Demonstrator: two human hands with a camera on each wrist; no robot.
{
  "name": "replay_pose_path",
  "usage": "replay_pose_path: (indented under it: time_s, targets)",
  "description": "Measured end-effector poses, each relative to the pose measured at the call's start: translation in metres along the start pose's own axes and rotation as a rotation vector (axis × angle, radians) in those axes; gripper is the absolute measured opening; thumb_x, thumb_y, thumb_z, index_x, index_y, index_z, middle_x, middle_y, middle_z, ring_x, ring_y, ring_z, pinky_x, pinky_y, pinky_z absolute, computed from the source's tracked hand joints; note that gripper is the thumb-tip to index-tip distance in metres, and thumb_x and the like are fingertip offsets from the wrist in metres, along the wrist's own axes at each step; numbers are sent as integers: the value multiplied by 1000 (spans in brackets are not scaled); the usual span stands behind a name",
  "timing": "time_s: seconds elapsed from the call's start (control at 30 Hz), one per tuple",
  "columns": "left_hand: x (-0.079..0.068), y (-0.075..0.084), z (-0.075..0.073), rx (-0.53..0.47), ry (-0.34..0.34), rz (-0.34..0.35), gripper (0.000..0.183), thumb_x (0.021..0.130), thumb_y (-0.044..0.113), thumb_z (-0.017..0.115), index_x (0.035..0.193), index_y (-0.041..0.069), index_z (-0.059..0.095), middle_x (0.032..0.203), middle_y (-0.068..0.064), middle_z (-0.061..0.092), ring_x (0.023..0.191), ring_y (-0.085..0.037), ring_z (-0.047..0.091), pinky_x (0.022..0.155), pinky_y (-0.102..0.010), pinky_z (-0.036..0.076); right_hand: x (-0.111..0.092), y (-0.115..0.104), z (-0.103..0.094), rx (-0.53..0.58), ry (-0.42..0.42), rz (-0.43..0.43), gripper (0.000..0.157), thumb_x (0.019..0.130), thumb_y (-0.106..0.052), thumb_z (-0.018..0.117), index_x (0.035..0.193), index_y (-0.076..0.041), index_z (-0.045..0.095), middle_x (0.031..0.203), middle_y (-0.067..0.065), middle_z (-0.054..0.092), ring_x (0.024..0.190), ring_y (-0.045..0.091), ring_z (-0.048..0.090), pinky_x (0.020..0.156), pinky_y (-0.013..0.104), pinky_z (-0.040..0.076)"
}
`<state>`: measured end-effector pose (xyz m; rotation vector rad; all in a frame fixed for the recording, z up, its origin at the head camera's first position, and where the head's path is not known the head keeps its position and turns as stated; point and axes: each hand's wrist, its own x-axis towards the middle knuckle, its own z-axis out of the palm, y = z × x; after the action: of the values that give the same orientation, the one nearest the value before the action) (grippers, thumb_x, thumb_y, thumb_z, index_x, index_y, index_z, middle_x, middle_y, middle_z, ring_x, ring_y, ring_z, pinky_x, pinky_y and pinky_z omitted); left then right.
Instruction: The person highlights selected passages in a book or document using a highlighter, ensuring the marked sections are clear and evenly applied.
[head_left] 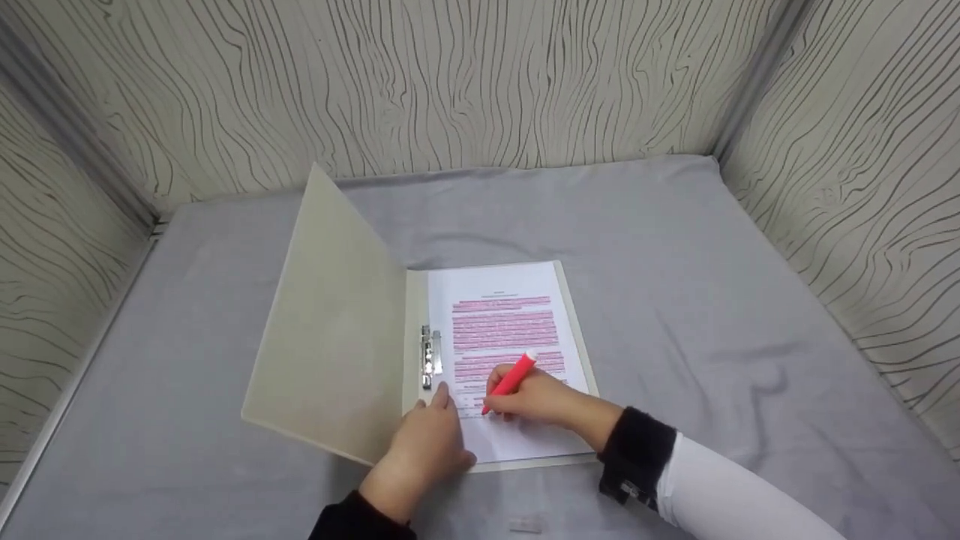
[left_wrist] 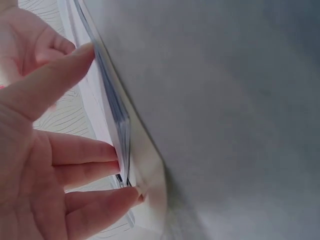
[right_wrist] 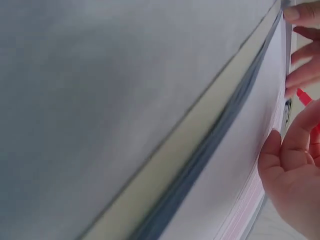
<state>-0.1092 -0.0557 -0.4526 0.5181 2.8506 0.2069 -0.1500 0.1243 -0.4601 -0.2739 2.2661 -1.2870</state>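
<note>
A red marker (head_left: 512, 381) with a white end is pinched in my right hand (head_left: 536, 396), its tip down at the lower lines of a printed sheet (head_left: 525, 442). Pink strokes cover most of the text above the hand. The paper stack lies in an open cream folder (head_left: 337, 315) with a metal clip (head_left: 430, 356) along its spine. My left hand (head_left: 427, 442) rests on the lower left of the sheet. In the left wrist view its fingers (left_wrist: 85, 150) are extended, touching the paper stack's edge. The right wrist view shows the marker tip (right_wrist: 303, 96) beside the right hand.
The folder's cover stands raised on the left. A small clear piece (head_left: 525, 523) lies on the grey cloth (head_left: 712, 337) near the front edge. Wood-patterned panels (head_left: 450, 82) enclose the table at the back and sides.
</note>
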Motion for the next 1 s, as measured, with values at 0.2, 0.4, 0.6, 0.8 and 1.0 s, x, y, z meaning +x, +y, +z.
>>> replay_pose_path:
  time_s: [0.2,0.4,0.6,0.8,1.0]
  targets:
    - [0,1,-1,-3,9,9,77,69,40,77,118,-15,55,132,-23,49,103,-44,57,84,-47,49,7,-7,10,-60,0,-33,9,84,-18,64,82,-13,57,64,-1,56,59,12,52,56,24,42]
    - [1,0,-1,-2,12,6,78,67,39,78,119,-15,54,132,-23,49,103,-44,57,83,-47,49,10,-6,11,-79,7,-7,9,84,-20,64,81,-15,57,63,-3,55,58,11,51,55,24,41]
    - [0,0,0,25,29,12,76,68,40,77,117,-14,56,131,-22,51,101,-42,59,83,-46,50,10,-6,13,-82,1,-28,8,84,-18,63,81,-14,57,63,-4,54,58,11,51,56,24,41]
    - [-2,-1,2,39,62,35,75,67,40,78,114,-15,57,128,-23,52,97,-42,60,81,-45,51,8,-5,14,-113,3,-58,10,84,-17,64,79,-15,55,59,-6,51,56,9,49,53,23,39]
    - [-2,-1,1,50,59,39,75,67,41,78,114,-14,58,128,-23,52,98,-42,60,81,-45,51,9,-7,14,-143,11,-52,11,84,-17,65,80,-15,55,60,-5,51,56,10,49,53,24,40]
